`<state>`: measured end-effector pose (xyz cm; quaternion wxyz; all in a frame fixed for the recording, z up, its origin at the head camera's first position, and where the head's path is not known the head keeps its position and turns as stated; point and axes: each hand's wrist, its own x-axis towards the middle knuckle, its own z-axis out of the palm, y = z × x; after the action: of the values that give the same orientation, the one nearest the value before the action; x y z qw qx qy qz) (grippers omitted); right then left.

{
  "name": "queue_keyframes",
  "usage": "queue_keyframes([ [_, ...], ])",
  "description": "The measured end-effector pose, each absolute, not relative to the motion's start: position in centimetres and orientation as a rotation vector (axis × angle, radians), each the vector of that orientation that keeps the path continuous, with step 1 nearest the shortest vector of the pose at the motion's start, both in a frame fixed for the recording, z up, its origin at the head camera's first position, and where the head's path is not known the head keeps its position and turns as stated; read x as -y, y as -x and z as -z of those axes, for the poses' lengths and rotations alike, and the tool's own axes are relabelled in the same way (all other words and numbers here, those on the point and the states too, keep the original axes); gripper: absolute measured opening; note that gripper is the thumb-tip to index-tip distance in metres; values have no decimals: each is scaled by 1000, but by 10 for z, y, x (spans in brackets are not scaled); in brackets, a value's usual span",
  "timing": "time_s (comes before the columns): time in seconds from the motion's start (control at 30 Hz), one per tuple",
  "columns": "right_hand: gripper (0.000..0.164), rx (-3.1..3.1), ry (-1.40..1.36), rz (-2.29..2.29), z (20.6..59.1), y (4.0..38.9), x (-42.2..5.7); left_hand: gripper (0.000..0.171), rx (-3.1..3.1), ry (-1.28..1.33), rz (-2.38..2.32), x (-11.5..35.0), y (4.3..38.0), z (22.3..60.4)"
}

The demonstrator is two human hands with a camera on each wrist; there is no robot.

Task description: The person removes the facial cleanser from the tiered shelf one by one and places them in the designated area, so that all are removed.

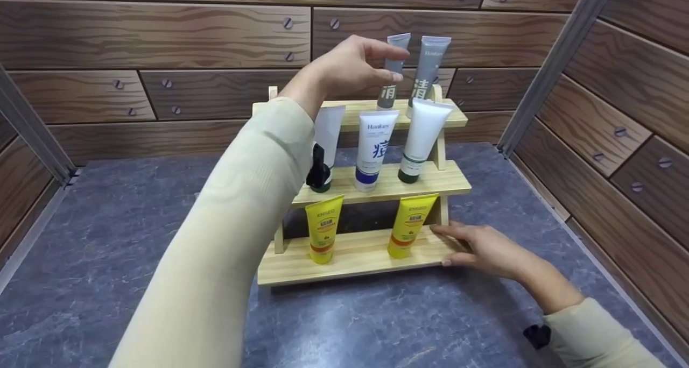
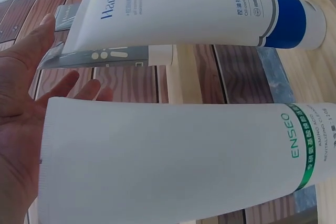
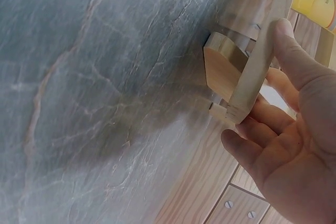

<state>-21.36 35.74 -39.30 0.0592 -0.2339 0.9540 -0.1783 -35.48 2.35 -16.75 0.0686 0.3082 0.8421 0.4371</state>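
A three-tier wooden display stand (image 1: pixel 366 188) bears several squeeze tubes. My left hand (image 1: pixel 350 69) reaches over to the top tier, thumb and fingers spread beside a grey tube (image 1: pixel 395 66). In the left wrist view that grey tube (image 2: pixel 121 56) lies partly hidden behind a white tube with a blue band (image 2: pixel 173 17); contact with the fingers cannot be made out. A second grey tube (image 1: pixel 429 61) stands to its right. My right hand (image 1: pixel 484 247) grips the bottom tier's right end; in the right wrist view the thumb (image 3: pixel 286 30) presses the board's edge, fingers behind it.
On the middle tier stand white tubes, one with a green band (image 1: pixel 425 136) at the right. Two yellow tubes (image 1: pixel 324 231) stand apart on the bottom tier. Wood-patterned panels (image 1: pixel 156 34) enclose the dark marbled tabletop (image 1: pixel 134 196) at back and sides.
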Motion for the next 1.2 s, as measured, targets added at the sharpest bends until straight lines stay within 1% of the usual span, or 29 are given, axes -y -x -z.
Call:
queue_keyframes([
  [0.33, 76, -2894, 714, 538, 393, 213, -357, 50, -2540, -859, -1268, -30, 355, 171],
  [0.6, 75, -2883, 739, 532, 394, 213, -353, 47, -2603, -837, -1243, -22, 351, 174],
  [0.77, 75, -2882, 732, 527, 394, 215, -352, 40, -2609, -851, -1279, -12, 349, 172],
  [1.03, 76, -2879, 697, 511, 392, 216, -353, 38, -2629, -815, -1368, 14, 340, 161],
  [1.2, 77, -2884, 674, 509, 392, 215, -356, 34, -2638, -809, -1508, 34, 335, 157],
])
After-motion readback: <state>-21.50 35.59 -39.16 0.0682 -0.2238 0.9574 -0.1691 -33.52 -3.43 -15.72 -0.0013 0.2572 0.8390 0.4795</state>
